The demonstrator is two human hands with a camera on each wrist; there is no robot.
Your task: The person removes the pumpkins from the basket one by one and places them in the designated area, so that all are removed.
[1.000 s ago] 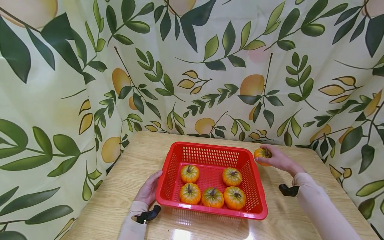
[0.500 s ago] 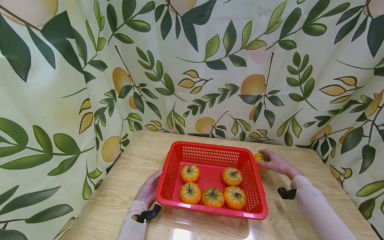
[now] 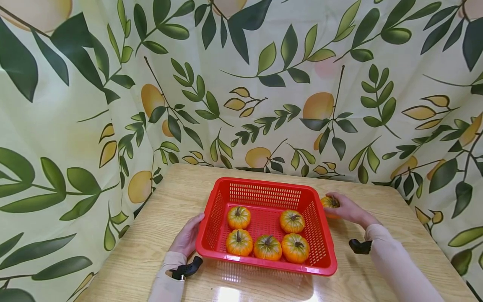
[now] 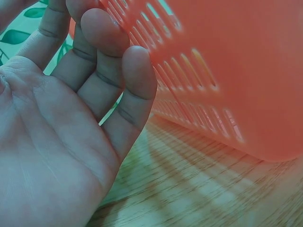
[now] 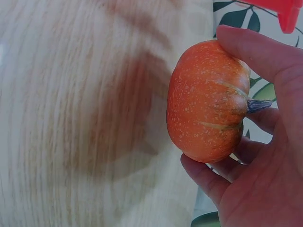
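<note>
My right hand (image 3: 349,208) grips a small orange pumpkin (image 5: 208,101) between thumb and fingers, just outside the right wall of a red plastic basket (image 3: 264,266). The stem of this pumpkin points toward the palm, and part of it is hidden by the hand in the head view. A gap separates it from its shadow on the table. At the basket's left side, my left hand (image 3: 185,235) rests its slightly bent fingertips (image 4: 139,71) against the slotted outer wall. Several more pumpkins (image 3: 268,248) sit stem-up inside the basket, along its front and at both sides.
The basket stands on a light wood table (image 3: 177,184). A leaf-and-fruit patterned cloth (image 3: 241,96) hangs behind and at the sides. Each wrist carries a black camera mount (image 3: 360,246).
My right hand has shifted slightly left and toward me, with the pumpkin in it. The left hand, the basket and the pumpkins inside stay as they were.
</note>
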